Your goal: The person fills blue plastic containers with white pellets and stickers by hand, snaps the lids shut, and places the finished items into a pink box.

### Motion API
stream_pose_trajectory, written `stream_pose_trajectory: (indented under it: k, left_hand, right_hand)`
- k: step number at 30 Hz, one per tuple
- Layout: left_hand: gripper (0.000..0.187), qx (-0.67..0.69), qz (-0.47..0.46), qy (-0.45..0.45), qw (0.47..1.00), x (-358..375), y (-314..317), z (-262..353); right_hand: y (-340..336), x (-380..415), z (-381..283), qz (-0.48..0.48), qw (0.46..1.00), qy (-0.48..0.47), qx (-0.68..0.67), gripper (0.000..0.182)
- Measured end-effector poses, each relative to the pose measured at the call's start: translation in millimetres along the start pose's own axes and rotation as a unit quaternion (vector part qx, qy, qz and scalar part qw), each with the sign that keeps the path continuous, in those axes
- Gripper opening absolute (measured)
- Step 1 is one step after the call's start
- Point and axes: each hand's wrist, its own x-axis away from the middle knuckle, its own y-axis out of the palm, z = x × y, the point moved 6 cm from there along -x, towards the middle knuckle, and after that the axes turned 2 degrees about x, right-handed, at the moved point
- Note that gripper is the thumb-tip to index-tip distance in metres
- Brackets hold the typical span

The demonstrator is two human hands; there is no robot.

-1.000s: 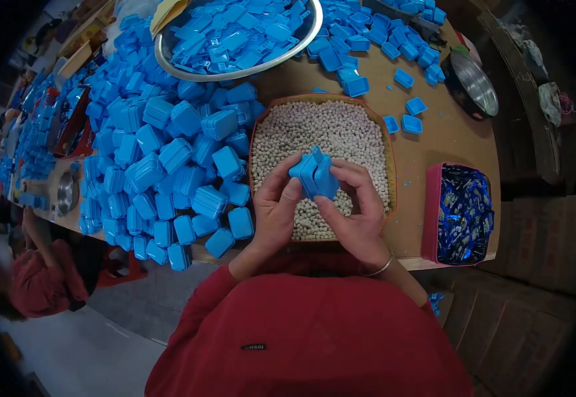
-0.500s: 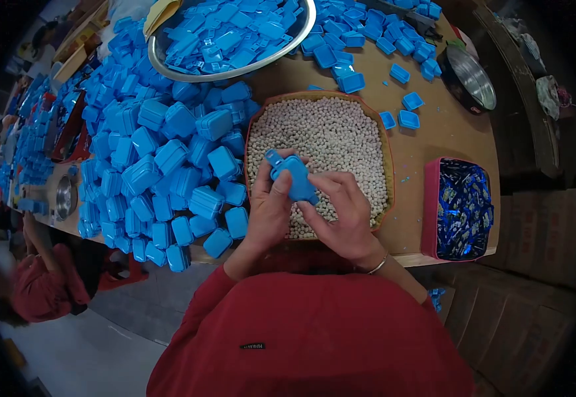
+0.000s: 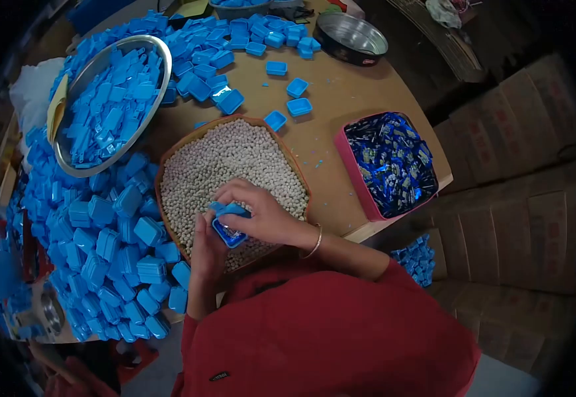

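My left hand [image 3: 206,250] grips a small blue plastic box [image 3: 233,243] from its left side, low over the pellet tray. Inside the box, dark blue and silvery contents show. My right hand [image 3: 265,215] closes over the box from the right, its thumb at the opening and its fingers round a blue flap [image 3: 227,208] at the far side. Both hands partly hide the box. Under them is the shallow orange-rimmed tray [image 3: 306,173] full of pale round pellets [image 3: 228,155].
Closed blue boxes [image 3: 106,245] are heaped on the left. Beyond them stands a metal bowl [image 3: 167,63] of flat blue parts. Open blue trays [image 3: 299,107] lie at the back. A pink bin [image 3: 360,188] holds shiny blue packets, and a round metal pan [image 3: 351,36] sits behind. Cartons [image 3: 499,231] line the right.
My view has swung to the right. The right hand has moved over the box in the left hand, and the box's interior now shows where its blue outside faced me before.
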Motion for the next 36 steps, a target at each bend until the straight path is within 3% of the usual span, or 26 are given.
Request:
stream_pose_trajectory:
  k: [2,3,5,7,10,13,18,22,23,25,26,29,30,33,36]
  left_hand:
    - [0.048,0.035,0.003,-0.004,0.999,-0.2,6.1,6.4]
    - [0.044,0.010,0.017,0.015,1.000,0.8,6.5,10.1]
    - [0.034,-0.015,0.063,0.031,0.997,2.8,7.1,16.4]
    - [0.037,-0.014,0.035,0.019,0.999,-1.6,-1.7,9.2]
    - [0.035,-0.030,0.050,0.012,0.998,-2.3,-2.0,8.2]
    - [0.032,-0.012,0.046,0.007,0.999,-3.4,-3.1,5.3]
    - [0.032,-0.018,0.053,0.023,0.998,-5.0,-6.7,3.0]
    - [0.033,-0.088,0.042,0.047,0.994,0.3,5.7,16.2]
    - [0.034,-0.090,0.045,0.016,0.995,4.7,10.2,19.1]
    - [0.034,-0.125,0.038,0.038,0.991,0.6,-1.2,12.3]
    - [0.036,-0.116,0.034,0.018,0.992,2.7,1.0,15.6]
    - [0.039,-0.042,0.009,0.101,0.994,-7.8,-11.5,5.3]
    - [0.045,-0.039,0.047,0.101,0.993,-6.3,-15.7,6.0]
    - [0.055,0.024,0.044,0.123,0.991,1.4,-4.9,19.4]
    - [0.061,0.049,0.038,0.140,0.988,2.6,-4.3,24.8]
  right_hand:
    - [-8.2,8.2,24.7,0.008,0.956,0.218,-0.195,0.026]
    - [-21.2,5.1,24.7,0.051,0.962,0.215,-0.160,0.026]
    - [-46.1,1.5,21.3,-0.015,0.969,0.235,0.070,0.028]
    - [-52.5,9.1,32.1,-0.043,0.918,0.092,0.383,0.027]
    - [-59.6,-14.0,25.3,0.026,0.959,0.055,0.277,0.021]
    - [-53.2,-72.5,9.6,0.055,0.965,-0.049,0.250,0.015]
    - [-3.4,-195.7,5.0,0.008,0.943,-0.176,0.282,0.007]
    - [51.1,-293.5,73.9,-0.077,0.865,-0.085,0.488,0.012]
    - [58.6,-308.0,92.2,-0.084,0.863,-0.074,0.493,0.013]
    - [71.4,-329.6,128.5,-0.097,0.856,-0.050,0.506,0.017]
    - [71.4,-330.9,117.2,-0.031,0.865,-0.094,0.492,0.006]
    - [72.3,-334.5,112.7,-0.080,0.856,-0.082,0.504,0.008]
    - [68.3,-332.8,104.0,-0.058,0.864,-0.133,0.482,0.011]
    - [37.7,-283.7,34.9,0.015,0.873,-0.283,0.396,0.023]
    - [7.7,-189.3,-2.4,-0.061,0.897,-0.180,0.398,0.028]
